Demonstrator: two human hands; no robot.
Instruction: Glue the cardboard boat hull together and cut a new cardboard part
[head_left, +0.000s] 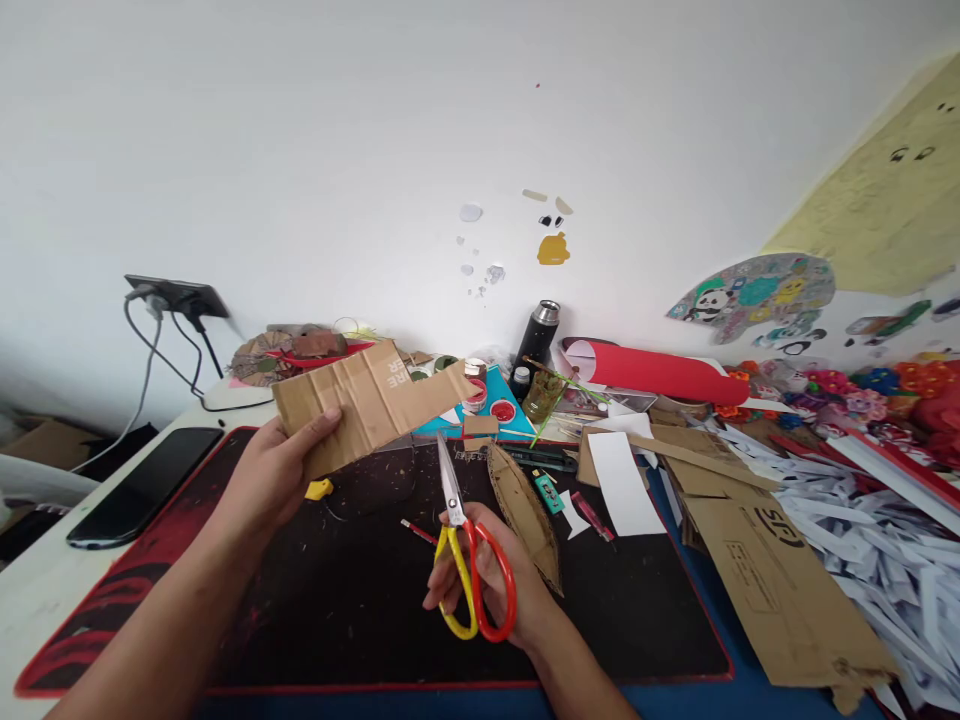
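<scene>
Left hand: gripped a creased brown cardboard sheet, held tilted above the black desk mat with red edging. Right hand: fingers through the red and yellow handles of steel-bladed scissors, blades together, pointing up toward the sheet's lower edge. Just right: a brown cardboard boat-shaped form lay on the mat. Far left: a black phone.

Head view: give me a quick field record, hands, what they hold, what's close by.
left hand: grips cardboard piece by its lower left edge, raised over the mat
right hand: fingers through scissors handles, blades shut, pointing up at the cardboard
surface: black mat with red border
near right hand: cardboard boat shape, red pencil
near left hand: phone, yellow scrap
</scene>
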